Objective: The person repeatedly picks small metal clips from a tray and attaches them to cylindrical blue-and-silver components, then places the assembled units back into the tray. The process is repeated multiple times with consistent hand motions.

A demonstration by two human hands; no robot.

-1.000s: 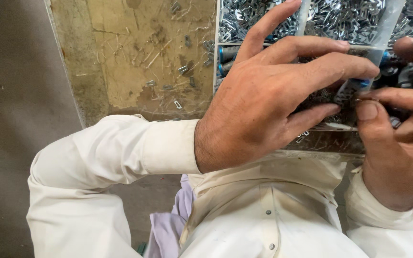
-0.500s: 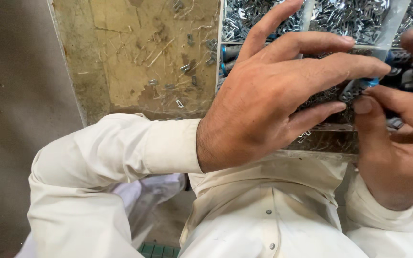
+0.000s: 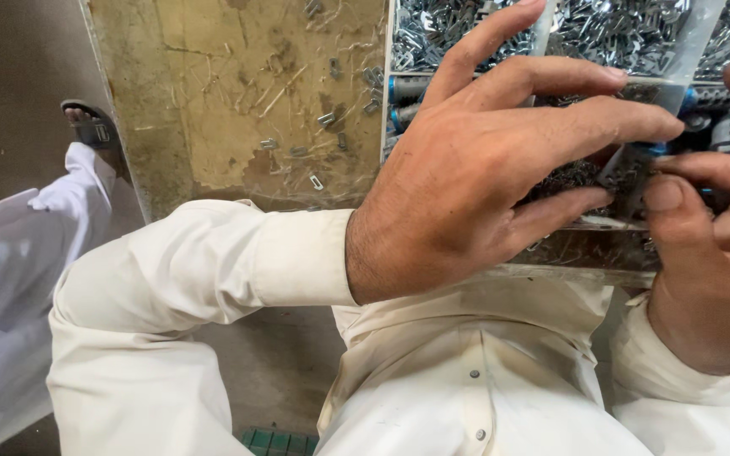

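Note:
My left hand (image 3: 500, 177) reaches across a clear divided tray (image 3: 601, 274), fingers spread and stretched to the right, thumb underneath. Its fingertips meet my right hand (image 3: 711, 253) at a small grey metal part with a blue end (image 3: 635, 160), which both hands pinch over a compartment of dark small pieces (image 3: 563, 179). The hands hide most of the part. Shiny metal clips (image 3: 618, 34) fill the far compartments.
A worn, scratched brown board (image 3: 238, 101) with several loose clips scattered on it lies left of the tray. Blue-and-grey parts (image 3: 403, 89) sit at the tray's left edge. Another person's white-clothed leg (image 3: 10, 279) and sandalled foot (image 3: 90, 127) are on the floor at the left.
Another person's white-clothed leg has moved from under my chest out to the left, and a sandalled foot now shows. My hands have hardly shifted on the small part.

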